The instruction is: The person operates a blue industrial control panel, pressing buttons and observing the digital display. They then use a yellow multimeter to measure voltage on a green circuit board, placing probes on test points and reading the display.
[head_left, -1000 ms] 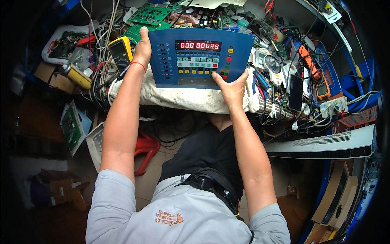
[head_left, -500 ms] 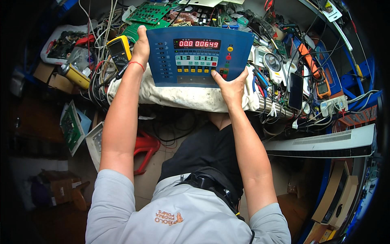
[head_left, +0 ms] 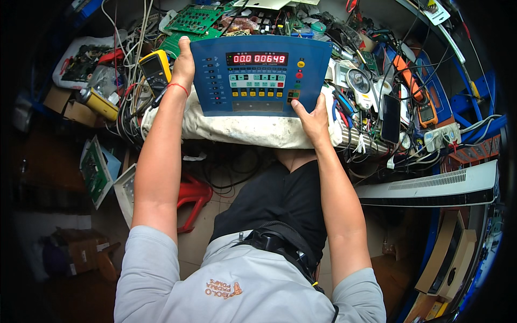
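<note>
I can see a big blue panel [head_left: 261,76] right in front of the person, up past the ends of both arms. It is wider than it is tall, and its long side runs from left to right, from one hand to the other. Its face tips up toward the person.

The left hand [head_left: 184,69] is shut on the left edge, with the thumb pointing up along it. The right hand [head_left: 313,119] has the bottom right corner, with its thumb on the front. I can't see the fingers behind the panel. So the hands are well apart, with the panel between them.

The right hand sits lower and is nearer to the buttons. Its thumb is just by the little ones in that corner. The row of yellow buttons [head_left: 257,93] is off to the left of that thumb, and the glowing red numbers [head_left: 259,58] are higher up.

A whitish cloth [head_left: 242,131] hangs below the panel, and a yellow meter [head_left: 156,70] lies just left of the left hand.
</note>
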Available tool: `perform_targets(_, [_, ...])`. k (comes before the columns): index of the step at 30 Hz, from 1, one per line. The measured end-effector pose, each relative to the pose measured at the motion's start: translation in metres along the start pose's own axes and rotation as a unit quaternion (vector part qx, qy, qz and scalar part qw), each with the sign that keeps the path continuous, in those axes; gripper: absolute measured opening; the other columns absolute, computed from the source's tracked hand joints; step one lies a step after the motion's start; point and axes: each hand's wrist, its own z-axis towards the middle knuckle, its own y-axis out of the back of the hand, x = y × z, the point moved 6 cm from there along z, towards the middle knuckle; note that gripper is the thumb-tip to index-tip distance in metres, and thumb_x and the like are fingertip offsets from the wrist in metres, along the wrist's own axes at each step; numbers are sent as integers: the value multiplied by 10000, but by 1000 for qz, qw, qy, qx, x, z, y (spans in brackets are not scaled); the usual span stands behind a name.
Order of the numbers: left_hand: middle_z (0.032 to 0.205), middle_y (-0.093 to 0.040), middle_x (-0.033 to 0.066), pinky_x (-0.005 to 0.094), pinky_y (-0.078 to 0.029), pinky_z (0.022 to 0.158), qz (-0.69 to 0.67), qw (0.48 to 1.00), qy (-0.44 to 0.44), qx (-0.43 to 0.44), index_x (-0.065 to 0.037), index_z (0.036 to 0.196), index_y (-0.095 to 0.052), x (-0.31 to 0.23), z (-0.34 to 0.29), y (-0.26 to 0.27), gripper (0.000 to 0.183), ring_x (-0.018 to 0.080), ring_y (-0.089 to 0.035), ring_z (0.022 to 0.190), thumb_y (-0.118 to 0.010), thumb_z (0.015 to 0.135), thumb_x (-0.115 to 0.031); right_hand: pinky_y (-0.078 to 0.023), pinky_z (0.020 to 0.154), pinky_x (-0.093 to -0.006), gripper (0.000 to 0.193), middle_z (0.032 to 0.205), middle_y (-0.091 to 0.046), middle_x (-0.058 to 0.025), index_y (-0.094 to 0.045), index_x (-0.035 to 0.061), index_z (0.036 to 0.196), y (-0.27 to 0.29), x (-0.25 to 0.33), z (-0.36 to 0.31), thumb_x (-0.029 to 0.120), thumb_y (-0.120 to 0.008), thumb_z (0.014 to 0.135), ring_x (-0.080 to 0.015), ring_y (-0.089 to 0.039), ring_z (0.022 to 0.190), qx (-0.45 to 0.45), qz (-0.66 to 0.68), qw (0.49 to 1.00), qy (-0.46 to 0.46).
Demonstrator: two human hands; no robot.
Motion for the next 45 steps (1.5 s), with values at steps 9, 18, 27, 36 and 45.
perform_targets(9, [1227, -724, 126, 344, -440, 1068, -7, 1000, 5, 4, -19, 1221, -745, -1, -1, 0, 980, 247, -638, 1167, -287, 961, -846, -543, 951, -408, 728, 1139, -725, -199, -541, -15, 1266, -3, 19, -6, 395, -908, 789, -322, -710, 1060, -36, -80, 994, -66])
perform_targets(18, [1185, -737, 115, 339, -459, 1031, -11, 1000, -3, 0, -32, 1184, -759, -4, -5, -1, 962, 235, -651, 1129, -292, 962, -843, -520, 978, -381, 635, 1181, -698, -173, -535, -12, 1303, 0, 10, -6, 306, -853, 854, -284, -683, 1098, -21, -23, 999, -25])
perform_targets(27, [1125, -753, 90, 318, -477, 994, -17, 1000, -5, 12, -50, 1141, -773, -8, -11, -3, 924, 209, -666, 1073, -287, 979, -819, -497, 989, -337, 490, 1202, -649, -139, -548, -29, 1296, -1, 0, -3, 188, -772, 918, -207, -631, 1090, 11, 49, 999, 10])
perform_targets(36, [1116, -757, 95, 321, -489, 978, -21, 1000, -18, 4, -42, 1139, -774, -6, -7, -3, 932, 214, -674, 1060, -278, 985, -817, -507, 1010, -395, 614, 1253, -683, -188, -530, 9, 1404, 1, 1, -5, 250, -793, 903, -304, -672, 1150, 19, 34, 999, -25])
perform_targets(45, [1111, -759, 90, 323, -491, 973, -19, 999, -25, 13, -57, 1126, -780, -8, -7, -4, 931, 214, -675, 1052, -273, 982, -825, -521, 987, -399, 607, 1223, -703, -187, -538, 6, 1389, 2, 5, -5, 268, -795, 906, -303, -689, 1119, 9, 26, 999, -19])
